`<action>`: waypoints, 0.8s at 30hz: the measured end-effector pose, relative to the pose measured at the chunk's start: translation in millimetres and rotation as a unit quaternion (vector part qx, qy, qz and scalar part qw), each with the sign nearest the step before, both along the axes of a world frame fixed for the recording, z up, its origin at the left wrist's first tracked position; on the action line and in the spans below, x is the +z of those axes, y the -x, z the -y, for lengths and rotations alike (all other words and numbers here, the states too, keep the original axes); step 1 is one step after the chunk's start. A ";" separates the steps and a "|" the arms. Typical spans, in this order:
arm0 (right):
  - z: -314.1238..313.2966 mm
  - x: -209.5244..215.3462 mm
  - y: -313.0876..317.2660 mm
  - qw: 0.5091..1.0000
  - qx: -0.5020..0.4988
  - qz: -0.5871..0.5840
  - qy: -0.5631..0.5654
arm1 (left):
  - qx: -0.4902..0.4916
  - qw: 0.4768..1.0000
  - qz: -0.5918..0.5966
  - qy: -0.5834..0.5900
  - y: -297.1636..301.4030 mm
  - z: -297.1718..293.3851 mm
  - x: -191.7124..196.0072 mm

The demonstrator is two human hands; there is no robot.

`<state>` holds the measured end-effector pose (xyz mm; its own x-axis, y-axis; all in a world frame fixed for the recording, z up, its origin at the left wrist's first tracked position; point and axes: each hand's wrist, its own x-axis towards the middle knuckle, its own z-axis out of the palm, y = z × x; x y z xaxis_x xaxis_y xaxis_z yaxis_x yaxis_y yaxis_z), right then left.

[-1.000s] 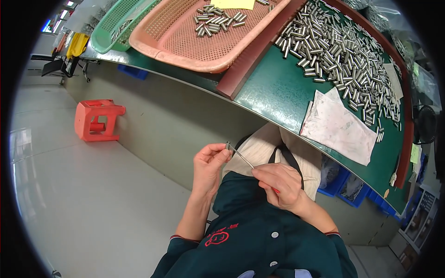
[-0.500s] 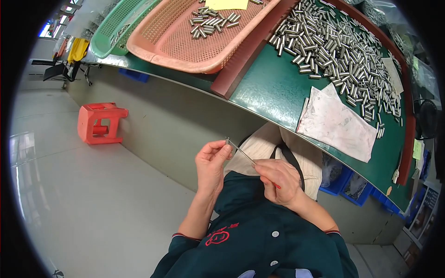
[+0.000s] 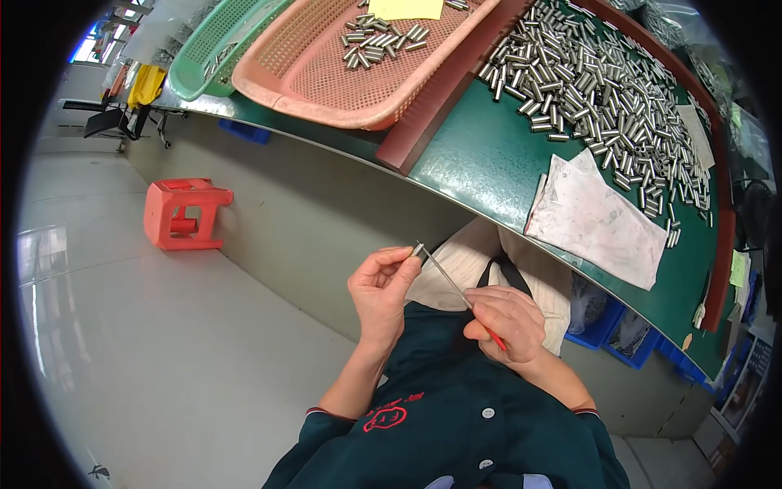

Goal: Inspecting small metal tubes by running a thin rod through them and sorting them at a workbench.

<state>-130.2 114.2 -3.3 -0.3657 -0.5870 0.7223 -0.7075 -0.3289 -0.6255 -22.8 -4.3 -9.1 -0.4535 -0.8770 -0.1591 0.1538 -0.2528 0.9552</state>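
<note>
My left hand (image 3: pixel 376 295) pinches a small metal cylinder (image 3: pixel 418 249) between thumb and fingertips, over my lap in front of the table edge. Closed around a thin, straight metal tool (image 3: pixel 445 275) with a red handle, my right hand (image 3: pixel 511 319) sits lower and to the right. The tool slants up-left, its tip close to the cylinder's upper end; whether it touches or enters the cylinder cannot be made out. On the green tabletop (image 3: pixel 466 138) lies a large pile of similar metal cylinders (image 3: pixel 582 90).
A stained white cloth (image 3: pixel 599 220) lies at the table's near edge. Left of a dark red divider (image 3: pixel 446 91) stands a pink basket (image 3: pixel 318 118) with several cylinders and a yellow paper (image 3: pixel 406 8). Beyond are a green basket (image 3: pixel 189 73), a red stool (image 3: pixel 189 213) and blue bins (image 3: pixel 631 346).
Both hands have shifted slightly right in the view. The cylinder has gone from nearly upright to tilted right. The tool now slants more steeply, and more of its red handle shows below my right hand.
</note>
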 end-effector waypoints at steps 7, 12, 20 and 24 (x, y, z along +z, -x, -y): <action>3.7 -2.0 -3.8 0.999 -0.020 0.028 0.002 | -0.011 1.000 0.020 -0.007 1.2 -4.1 2.6; 2.3 -4.6 -10.5 0.999 -0.002 0.042 -0.001 | -0.006 0.999 0.038 0.030 2.4 1.0 3.1; -2.9 6.3 -14.4 0.996 0.087 -0.023 -0.002 | 0.101 0.983 0.113 0.102 4.4 13.4 -2.0; -2.5 4.5 -12.1 0.999 0.033 0.002 0.013 | 0.046 0.999 0.009 -0.018 -5.5 30.3 0.5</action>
